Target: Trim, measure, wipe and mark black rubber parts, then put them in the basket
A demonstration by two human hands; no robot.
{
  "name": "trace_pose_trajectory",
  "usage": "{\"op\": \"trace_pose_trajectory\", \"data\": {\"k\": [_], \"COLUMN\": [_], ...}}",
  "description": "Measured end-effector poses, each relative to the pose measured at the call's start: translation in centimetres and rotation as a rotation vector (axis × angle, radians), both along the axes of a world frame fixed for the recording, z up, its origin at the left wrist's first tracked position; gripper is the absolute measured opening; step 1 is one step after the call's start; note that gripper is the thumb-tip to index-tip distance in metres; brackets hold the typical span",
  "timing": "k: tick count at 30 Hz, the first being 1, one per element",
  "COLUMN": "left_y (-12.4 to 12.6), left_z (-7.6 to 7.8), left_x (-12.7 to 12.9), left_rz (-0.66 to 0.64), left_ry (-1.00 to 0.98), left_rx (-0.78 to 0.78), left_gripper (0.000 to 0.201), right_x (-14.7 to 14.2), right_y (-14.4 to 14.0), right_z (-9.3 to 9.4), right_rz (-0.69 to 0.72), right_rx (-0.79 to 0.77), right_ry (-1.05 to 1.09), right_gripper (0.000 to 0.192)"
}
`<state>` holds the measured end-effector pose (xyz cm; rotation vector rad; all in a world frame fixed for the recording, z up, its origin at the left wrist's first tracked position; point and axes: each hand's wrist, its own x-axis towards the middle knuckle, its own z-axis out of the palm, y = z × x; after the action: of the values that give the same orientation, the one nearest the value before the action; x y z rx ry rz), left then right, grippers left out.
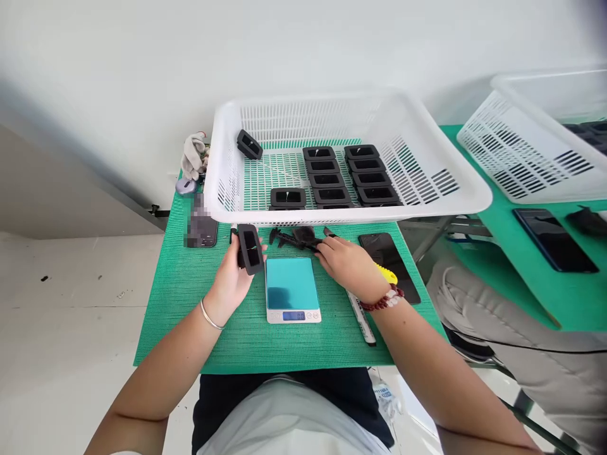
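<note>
My left hand (227, 273) is closed on a black rectangular part with a raised rim and a dark glossy middle (251, 249), held tilted over the mat left of the scale. A digital pocket scale (292, 284) with a blue-green plate lies between my hands; its display seems to read 0.0. Behind the scale, the fingers of my right hand (348, 262) close on one end of a black caliper (287, 238), which lies on the mat. A white marker pen (363, 322) and a yellow-handled tool (387, 273) lie partly under my right wrist.
A white plastic basket (351, 217) behind my hands holds several more black parts (327, 180). Phones lie left (203, 229) and right (403, 268) on the green mat (180, 316). At the right are another basket (526, 151), a phone (554, 240) and a seated person's leg (474, 303).
</note>
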<state>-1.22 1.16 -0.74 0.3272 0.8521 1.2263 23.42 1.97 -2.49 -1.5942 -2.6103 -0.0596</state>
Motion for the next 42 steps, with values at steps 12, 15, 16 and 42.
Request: {"op": "trace_pose_trajectory", "data": {"k": [12,15,16,42], "left_y": [0.2,0.0,-0.1,-2.0], "left_z": [-0.4,-0.3,-0.3,0.1], "left_x": [-0.3,-0.1,0.0,0.6], "left_rz": [0.151,0.115,0.090,-0.236], "left_ry": [0.053,0.055,0.059,0.374], "left_rx": [-0.011,-0.045,-0.046,0.401], "left_gripper": [0.011,0.022,0.029,0.049], "right_x": [1.4,0.8,0.6,-1.3], "right_y": [-1.3,-1.7,-1.9,-3.4], "right_z": [0.2,1.1,1.3,1.3], "right_rz": [0.132,0.216,0.235,0.171], "right_rx": [0.254,0.258,0.247,0.009], "right_ry": [0.175,0.283,0.303,0.399], "right_gripper": [0.014,0.018,0.026,0.045]}}
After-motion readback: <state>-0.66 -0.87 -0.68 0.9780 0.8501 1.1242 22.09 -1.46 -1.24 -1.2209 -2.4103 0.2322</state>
